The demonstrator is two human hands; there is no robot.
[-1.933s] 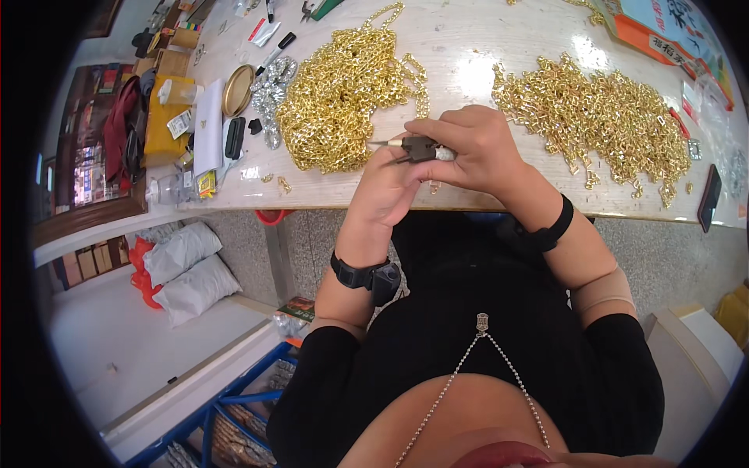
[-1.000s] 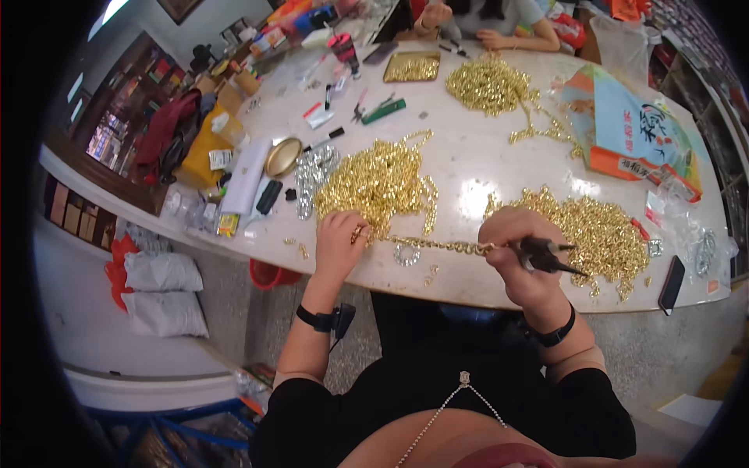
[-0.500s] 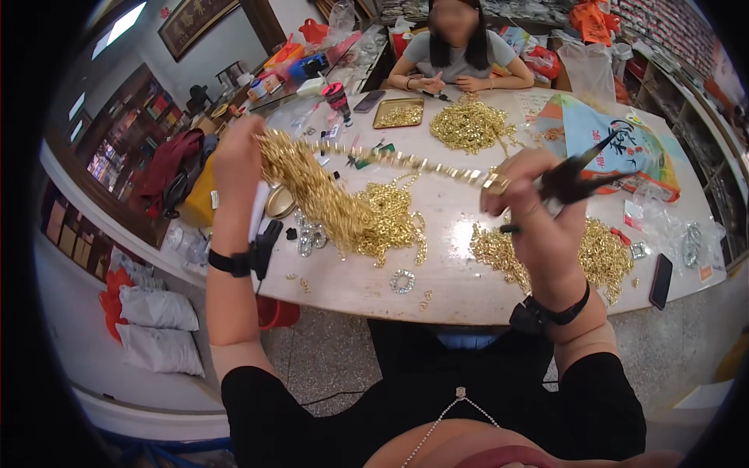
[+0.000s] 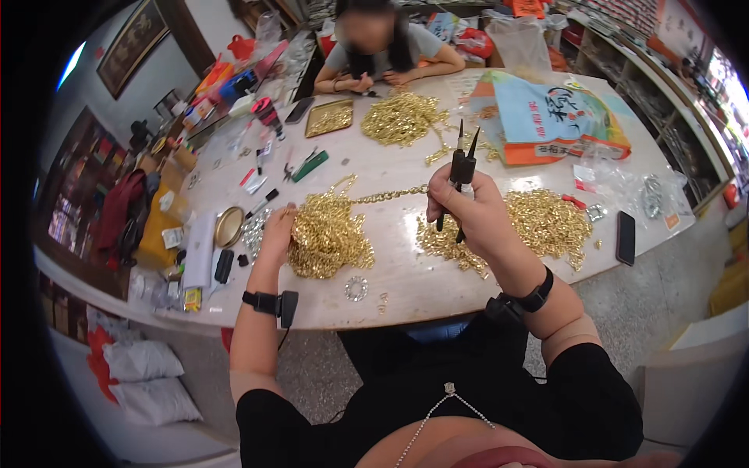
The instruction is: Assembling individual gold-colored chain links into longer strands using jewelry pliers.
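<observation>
My left hand rests against the left side of a heap of gold chain on the table, its fingers curled at the chain and partly hidden. From the heap a length of gold chain stretches to my right hand. That hand is closed, pinching the chain's end and also gripping a pair of black pointed tools, tips upward; whether they are pliers or tweezers I cannot tell. Beneath and beside it spreads a pile of loose gold links.
Across the table a person sits behind another gold chain pile and a tray. A printed bag lies far right, a phone near the right edge. A silver ring-shaped piece lies near the front edge.
My left hand has lowered the bundle of gold chain onto the table. The right hand has turned, its tools now pointing up, and the stretched chain is shorter. The view has shifted right.
</observation>
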